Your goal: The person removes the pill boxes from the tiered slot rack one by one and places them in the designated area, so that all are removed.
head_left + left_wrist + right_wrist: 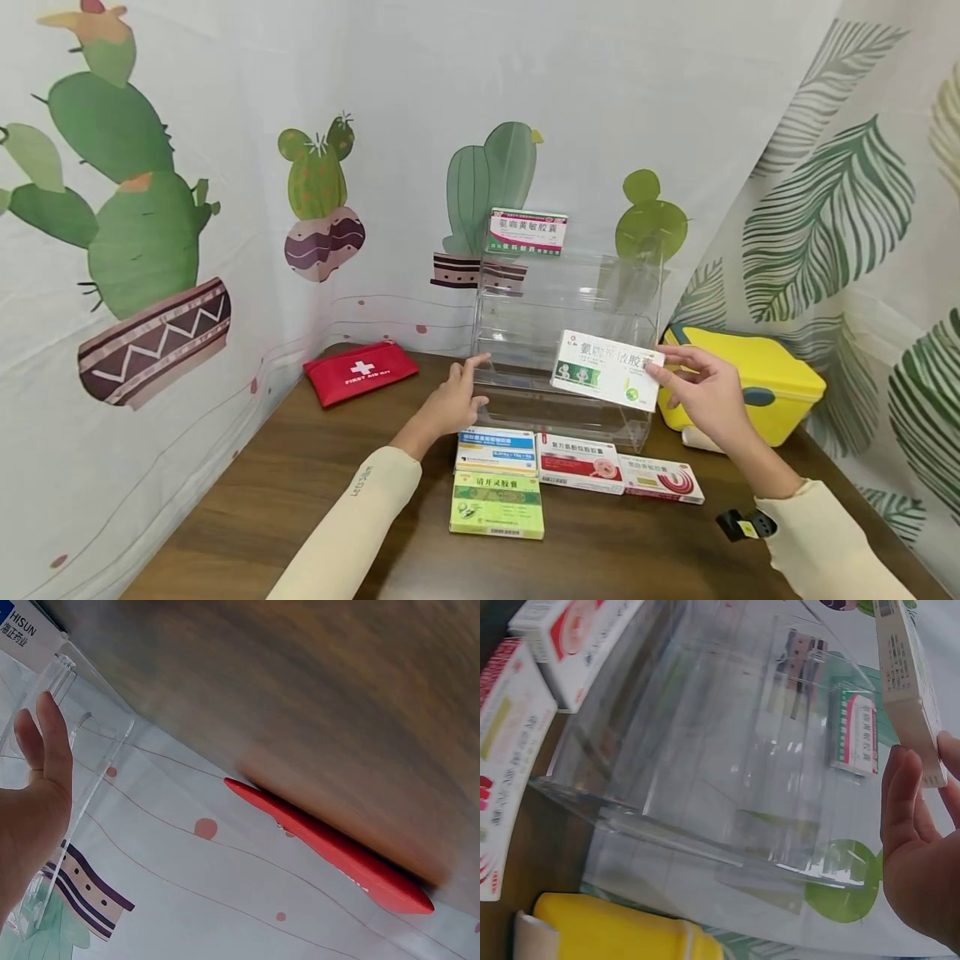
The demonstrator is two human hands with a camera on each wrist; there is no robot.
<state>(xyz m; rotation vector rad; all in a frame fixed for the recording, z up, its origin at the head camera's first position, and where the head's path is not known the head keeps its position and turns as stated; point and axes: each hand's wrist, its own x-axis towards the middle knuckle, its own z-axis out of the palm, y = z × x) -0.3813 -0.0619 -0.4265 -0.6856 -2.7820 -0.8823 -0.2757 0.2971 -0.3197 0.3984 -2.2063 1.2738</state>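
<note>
My right hand (705, 392) pinches a white and green medicine box (607, 370) by its right end, thumb in front. The box is tilted and held up before the clear tiered display rack (562, 400); in the right wrist view its narrow side (906, 682) shows. My left hand (450, 400) is at the rack's left side. In the left wrist view two fairly straight fingers (54, 742) lie by the clear side panel; whether they touch it, I cannot tell. A pink and green medicine box (527, 232) stands on the rack's top tier.
Before the rack lie a blue and white box (497, 450), a green box (497, 506) and two red and white boxes (580, 461). A red first aid pouch (360, 372) lies at left, a yellow case (780, 383) at right. Printed curtains hang behind the wooden table (247, 492).
</note>
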